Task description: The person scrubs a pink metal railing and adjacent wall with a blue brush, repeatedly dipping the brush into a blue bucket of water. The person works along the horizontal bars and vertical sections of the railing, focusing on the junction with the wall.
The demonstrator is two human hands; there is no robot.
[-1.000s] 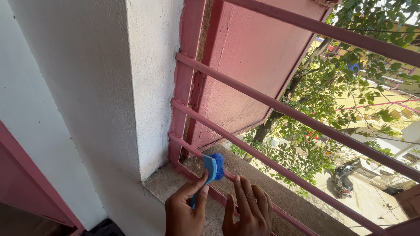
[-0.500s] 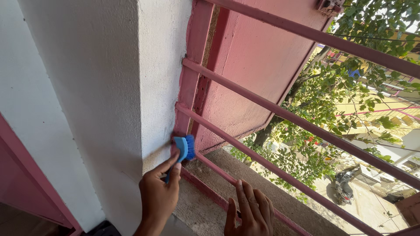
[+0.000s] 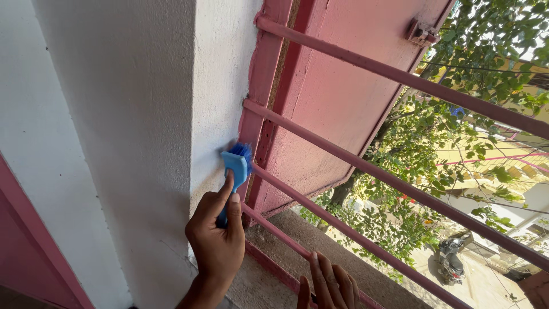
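Brush [image 3: 237, 164]: blue, gripped in left hand [image 3: 216, 240], bristles against white wall [image 3: 217, 86] edge beside pink frame [image 3: 260, 109]. Right hand [image 3: 327, 286] open, fingers spread on bottom bar [image 3: 286, 240].

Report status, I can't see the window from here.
Left hand grips blue plastic brush, bristles at pink window frame. Right hand rests by lowest pink bar. Nothing blocking.

white plastered wall [image 3: 131, 114], pink window grille [image 3: 366, 171], sunlit trees [image 3: 474, 74] outside.
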